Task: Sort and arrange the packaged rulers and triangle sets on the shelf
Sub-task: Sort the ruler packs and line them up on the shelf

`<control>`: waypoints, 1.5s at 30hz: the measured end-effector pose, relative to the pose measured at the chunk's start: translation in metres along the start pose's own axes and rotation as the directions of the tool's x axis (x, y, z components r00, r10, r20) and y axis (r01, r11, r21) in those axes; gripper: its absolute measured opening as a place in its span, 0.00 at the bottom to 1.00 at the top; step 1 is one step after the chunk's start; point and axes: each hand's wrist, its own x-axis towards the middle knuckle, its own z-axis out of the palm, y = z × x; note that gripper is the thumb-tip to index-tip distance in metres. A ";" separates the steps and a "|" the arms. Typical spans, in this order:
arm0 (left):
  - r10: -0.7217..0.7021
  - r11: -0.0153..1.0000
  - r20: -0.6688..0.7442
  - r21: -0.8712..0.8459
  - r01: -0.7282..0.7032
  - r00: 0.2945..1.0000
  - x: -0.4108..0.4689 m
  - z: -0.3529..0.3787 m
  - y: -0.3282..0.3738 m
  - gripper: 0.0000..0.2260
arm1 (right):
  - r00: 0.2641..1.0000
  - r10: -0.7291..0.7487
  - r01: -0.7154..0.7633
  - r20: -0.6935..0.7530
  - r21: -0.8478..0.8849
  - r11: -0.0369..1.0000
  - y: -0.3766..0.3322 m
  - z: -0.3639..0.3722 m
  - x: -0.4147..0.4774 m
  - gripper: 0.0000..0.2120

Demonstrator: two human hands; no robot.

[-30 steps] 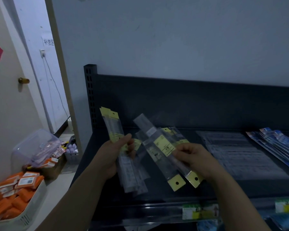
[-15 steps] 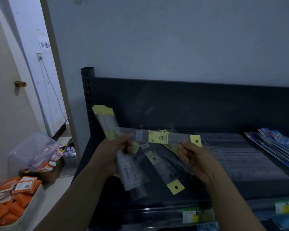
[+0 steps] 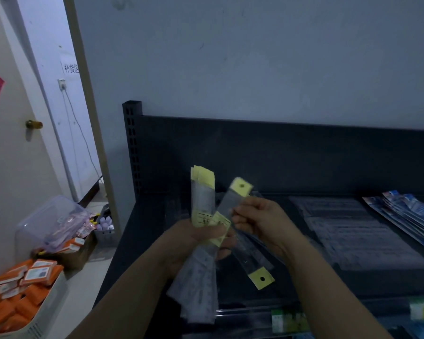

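While left hand (image 3: 196, 243) grips ruler bundle (image 3: 202, 199), right hand (image 3: 264, 223) pinches single ruler (image 3: 240, 187) | dark shelf (image 3: 142, 241) | grey wall (image 3: 255, 57)

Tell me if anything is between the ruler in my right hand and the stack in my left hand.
Nothing visible is. The right hand pinches the ruler, and its lower end reaches the stack that the left hand grips. Another ruler slants below them, not between them.
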 end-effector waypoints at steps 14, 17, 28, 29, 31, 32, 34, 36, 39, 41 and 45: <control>0.053 0.980 -0.239 -0.173 -0.096 0.970 -0.002 -0.032 0.009 0.11 | 0.999 0.019 -0.049 -0.045 -0.949 0.311 0.022 -0.013 -0.010 0.17; 0.050 0.980 -0.242 -0.174 -0.094 0.969 -0.002 -0.033 0.010 0.13 | 0.995 0.035 -0.100 -0.094 -0.905 0.413 0.023 -0.020 -0.006 0.13; 0.058 0.976 -0.240 -0.191 -0.106 0.969 -0.005 -0.030 0.015 0.15 | 0.999 0.044 -0.047 -0.029 -0.111 0.993 0.003 -0.052 -0.026 0.03; 0.069 0.974 -0.224 -0.195 -0.114 0.972 -0.006 -0.028 0.016 0.17 | 0.997 0.075 -0.072 0.011 -0.136 0.988 0.001 -0.055 -0.029 0.03; 0.093 0.979 -0.199 -0.159 -0.126 0.975 -0.009 -0.024 0.019 0.21 | 0.991 0.124 -0.108 0.046 -0.253 0.961 -0.001 -0.060 -0.033 0.04; 0.109 0.982 -0.193 -0.134 -0.137 0.975 -0.010 -0.023 0.020 0.22 | 0.989 0.139 -0.120 0.043 -0.303 0.945 -0.001 -0.062 -0.033 0.05; 0.135 0.983 -0.191 -0.100 -0.156 0.972 -0.012 -0.021 0.022 0.20 | 0.992 0.128 -0.121 0.003 -0.303 0.945 0.001 -0.066 -0.032 0.08; 0.136 0.988 -0.218 -0.048 -0.150 0.966 -0.015 -0.020 0.022 0.13 | 0.994 0.065 -0.081 -0.087 -0.201 0.976 0.002 -0.069 -0.027 0.11; 0.088 0.996 -0.198 0.028 -0.084 0.976 -0.018 -0.017 0.020 0.06 | 0.979 -0.003 0.015 -0.204 0.061 0.998 0.002 -0.070 -0.019 0.09; 0.013 0.999 -0.147 0.034 -0.008 0.989 -0.018 -0.014 0.016 0.08 | 0.977 -0.021 0.052 -0.212 0.141 0.989 0.002 -0.065 -0.015 0.05; -0.085 0.996 -0.041 0.004 0.085 0.996 -0.014 -0.008 0.009 0.19 | 0.979 -0.023 0.040 -0.201 0.084 0.996 0.005 -0.050 -0.007 0.05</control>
